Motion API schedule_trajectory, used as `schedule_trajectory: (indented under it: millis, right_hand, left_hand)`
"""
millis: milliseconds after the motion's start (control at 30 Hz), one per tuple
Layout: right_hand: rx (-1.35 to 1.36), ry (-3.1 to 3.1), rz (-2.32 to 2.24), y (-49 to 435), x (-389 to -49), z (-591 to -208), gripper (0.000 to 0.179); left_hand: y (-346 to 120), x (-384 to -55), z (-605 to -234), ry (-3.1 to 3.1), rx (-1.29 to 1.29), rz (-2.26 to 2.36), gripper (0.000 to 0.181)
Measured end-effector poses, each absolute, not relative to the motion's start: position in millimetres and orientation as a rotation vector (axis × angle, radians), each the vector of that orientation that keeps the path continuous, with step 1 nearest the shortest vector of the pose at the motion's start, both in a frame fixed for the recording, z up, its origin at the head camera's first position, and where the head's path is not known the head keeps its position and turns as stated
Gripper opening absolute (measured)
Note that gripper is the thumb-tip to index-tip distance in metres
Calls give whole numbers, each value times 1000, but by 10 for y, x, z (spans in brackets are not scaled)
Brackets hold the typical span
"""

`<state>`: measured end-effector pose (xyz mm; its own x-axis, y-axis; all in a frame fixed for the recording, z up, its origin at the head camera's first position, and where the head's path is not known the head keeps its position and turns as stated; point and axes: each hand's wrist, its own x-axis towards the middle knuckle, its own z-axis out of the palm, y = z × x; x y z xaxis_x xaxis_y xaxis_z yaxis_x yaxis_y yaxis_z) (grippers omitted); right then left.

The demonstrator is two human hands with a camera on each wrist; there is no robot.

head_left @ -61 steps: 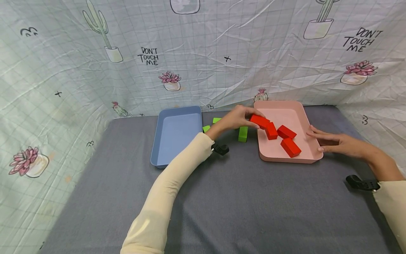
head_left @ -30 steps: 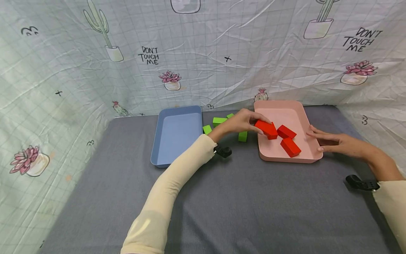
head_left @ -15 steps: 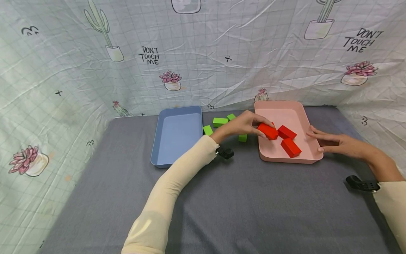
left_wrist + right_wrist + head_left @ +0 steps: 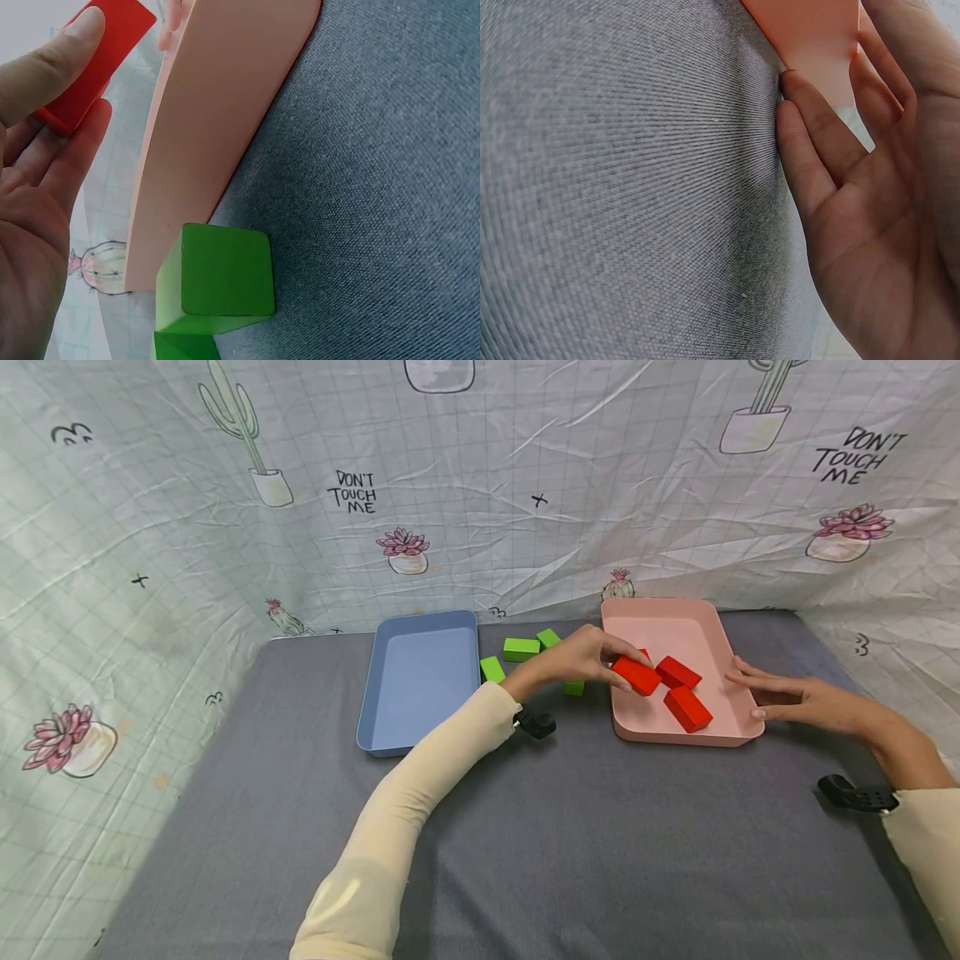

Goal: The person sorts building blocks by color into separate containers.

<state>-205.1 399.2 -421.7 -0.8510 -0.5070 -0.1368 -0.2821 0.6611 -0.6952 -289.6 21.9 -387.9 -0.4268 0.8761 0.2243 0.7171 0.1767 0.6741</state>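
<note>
Pinches a red rectangular block (image 4: 637,677) in the left hand (image 4: 587,655), above the nine o'clock side of a shallow pink tray (image 4: 678,631). Touches the tray's three o'clock wall with the spread fingers of the right hand (image 4: 798,697). Has three more red blocks (image 4: 678,672) inside, from one to four o'clock of the pinched one. Past nine o'clock, has four green rectangular blocks (image 4: 521,649), then a shallow blue tray (image 4: 420,693), on a grey cloth-covered desk (image 4: 600,843).

Compared with two seconds ago, the left hand (image 4: 581,653) has moved to the right and nearer, together with its held red block (image 4: 636,677). This block and the fingers now hide most of a second red block (image 4: 645,652). A far green block (image 4: 549,637) has become visible, while the near green block (image 4: 574,688) is more covered.
</note>
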Motion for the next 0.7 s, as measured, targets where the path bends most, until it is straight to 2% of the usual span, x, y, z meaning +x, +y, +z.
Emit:
schedule_trajectory:
  millis: [700]
  right_hand:
    - [-618, 2526, -1034, 3993, -2034, -4228, 67]
  left_hand:
    - [325, -2845, -3795, 2225, 1537, 936, 37]
